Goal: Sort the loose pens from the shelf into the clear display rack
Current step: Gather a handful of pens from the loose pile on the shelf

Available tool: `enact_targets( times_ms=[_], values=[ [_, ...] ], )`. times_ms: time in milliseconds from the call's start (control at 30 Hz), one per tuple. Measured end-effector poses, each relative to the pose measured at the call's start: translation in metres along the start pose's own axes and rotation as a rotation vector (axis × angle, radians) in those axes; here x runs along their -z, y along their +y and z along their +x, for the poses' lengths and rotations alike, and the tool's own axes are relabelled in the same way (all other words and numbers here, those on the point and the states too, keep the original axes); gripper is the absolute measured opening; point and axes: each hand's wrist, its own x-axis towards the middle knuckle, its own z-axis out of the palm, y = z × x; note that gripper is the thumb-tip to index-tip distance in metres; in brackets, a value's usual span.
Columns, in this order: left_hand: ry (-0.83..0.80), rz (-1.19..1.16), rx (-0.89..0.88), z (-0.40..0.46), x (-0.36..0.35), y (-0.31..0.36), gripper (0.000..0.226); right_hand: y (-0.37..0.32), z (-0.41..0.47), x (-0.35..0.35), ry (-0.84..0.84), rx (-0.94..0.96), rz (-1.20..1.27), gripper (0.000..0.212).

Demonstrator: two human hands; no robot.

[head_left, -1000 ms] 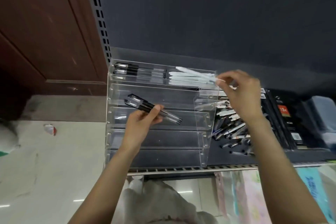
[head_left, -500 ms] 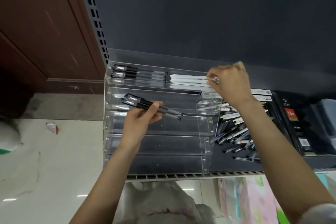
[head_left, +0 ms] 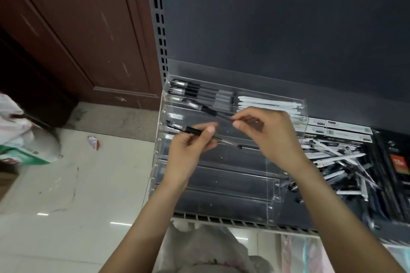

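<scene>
A clear tiered display rack point(head_left: 275, 186) stands on the dark shelf. Its top tier holds black pens point(head_left: 195, 92) on the left and white pens point(head_left: 268, 104) on the right. My left hand point(head_left: 190, 153) grips a black pen point(head_left: 190, 130) above the middle tiers. My right hand point(head_left: 270, 135) pinches the end of a second black pen point(head_left: 206, 109), which slants up toward the top tier. A heap of loose black and white pens point(head_left: 339, 162) lies on the shelf to the right of the rack.
Boxed pen packs point(head_left: 341, 131) and a dark package with an orange label point(head_left: 399, 164) lie right of the heap. The slotted shelf edge point(head_left: 221, 220) runs below the rack. Left of the shelf are a brown door, a tiled floor and a white bag point(head_left: 20, 135).
My right hand left the white pens at the top tier, came down to the left and now pinches one black pen. The left hand still holds a black pen.
</scene>
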Motion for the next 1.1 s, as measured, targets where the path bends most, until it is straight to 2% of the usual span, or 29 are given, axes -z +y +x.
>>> enact_targets(
  times_ms=[67, 133, 300, 533, 633, 700, 767, 833, 933, 1000, 1100],
  values=[
    [0.023, 0.002, -0.009, 0.000, 0.007, 0.000, 0.011, 0.005, 0.015, 0.007, 0.091, 0.019, -0.054, 0.008],
    [0.062, -0.010, -0.011, 0.001, 0.013, 0.000, 0.008, 0.007, 0.034, 0.009, 0.106, 0.041, -0.142, 0.007],
    [0.123, 0.040, -0.011, 0.002, 0.023, 0.003, 0.004, 0.001, 0.072, -0.016, -0.017, 0.095, -0.299, 0.010],
    [0.144, 0.016, -0.016, 0.005, 0.026, 0.005, 0.006, 0.000, 0.088, -0.035, -0.049, 0.093, -0.463, 0.011],
    [0.139, -0.026, -0.005, 0.007, 0.024, 0.008, 0.004, -0.005, 0.082, -0.031, -0.042, 0.115, -0.411, 0.015],
    [0.134, -0.090, 0.015, 0.008, 0.023, 0.009, 0.009, -0.012, 0.070, -0.024, -0.041, 0.159, -0.244, 0.011],
    [0.125, -0.139, 0.022, 0.010, 0.022, 0.011, 0.018, -0.021, 0.053, -0.018, -0.125, 0.172, -0.089, 0.010],
    [0.116, -0.130, -0.001, 0.013, 0.019, 0.014, 0.023, -0.024, 0.039, -0.017, -0.195, 0.152, -0.060, 0.011],
    [0.093, -0.078, -0.034, 0.018, 0.012, 0.021, 0.028, -0.021, 0.034, -0.014, -0.141, 0.140, -0.004, 0.008],
    [0.060, 0.029, -0.070, 0.021, 0.009, 0.027, 0.030, -0.018, 0.038, -0.008, -0.083, 0.153, 0.010, 0.007],
    [0.131, 0.677, -0.315, 0.028, 0.022, 0.026, 0.042, -0.004, 0.050, 0.001, 0.048, 0.116, 0.006, 0.006]
  ],
)
